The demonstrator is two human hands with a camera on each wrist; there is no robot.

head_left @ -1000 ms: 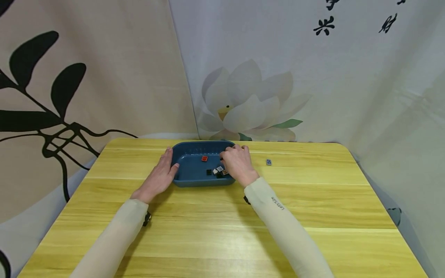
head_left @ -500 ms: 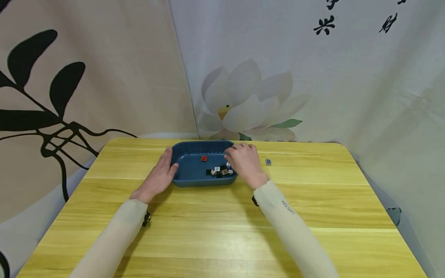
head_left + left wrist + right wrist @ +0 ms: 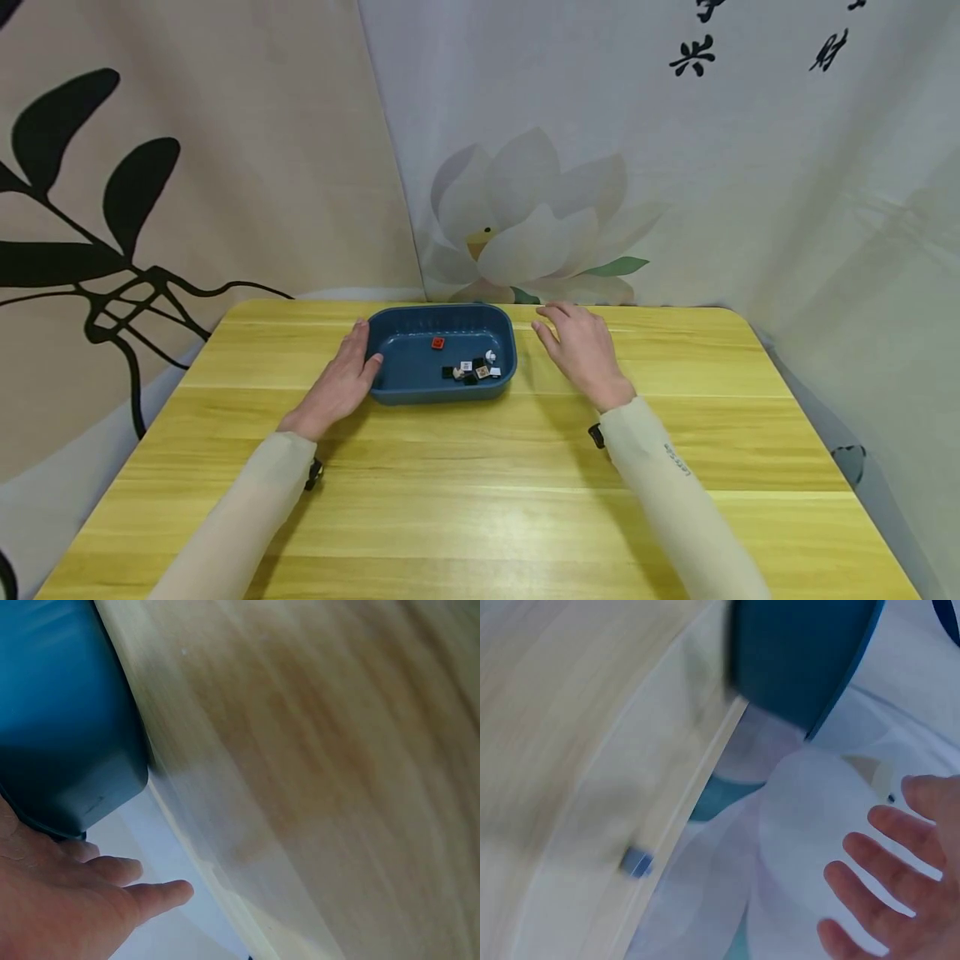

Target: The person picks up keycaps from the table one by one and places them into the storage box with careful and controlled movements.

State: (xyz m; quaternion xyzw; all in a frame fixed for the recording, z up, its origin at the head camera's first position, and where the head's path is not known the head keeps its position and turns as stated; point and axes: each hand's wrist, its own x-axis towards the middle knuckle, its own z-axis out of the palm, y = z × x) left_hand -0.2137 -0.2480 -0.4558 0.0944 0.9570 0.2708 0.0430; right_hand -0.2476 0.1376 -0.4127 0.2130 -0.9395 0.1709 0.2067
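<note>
A blue tray (image 3: 438, 397) sits toward the back of the table. Its left end is touched by my left hand (image 3: 335, 385), whose fingers lie straight along the rim. Inside are a red block (image 3: 437, 342) and a cluster of small black, white and tan blocks, among them a tan block (image 3: 482, 372) and a white piece (image 3: 491, 357). To the right of the tray hovers my right hand (image 3: 585, 354), fingers spread and holding nothing. A small grey-blue block (image 3: 637, 862) lies on the table near that hand in the right wrist view; in the head view the hand hides it.
The wooden table (image 3: 450, 508) ends just behind the tray. A printed curtain (image 3: 300, 167) with leaves and a lotus hangs close behind that back edge.
My right hand has come out of the tray and moved right, over the lone block, with its fingers opening. The blocks it covered in the tray now show. My left hand stays put.
</note>
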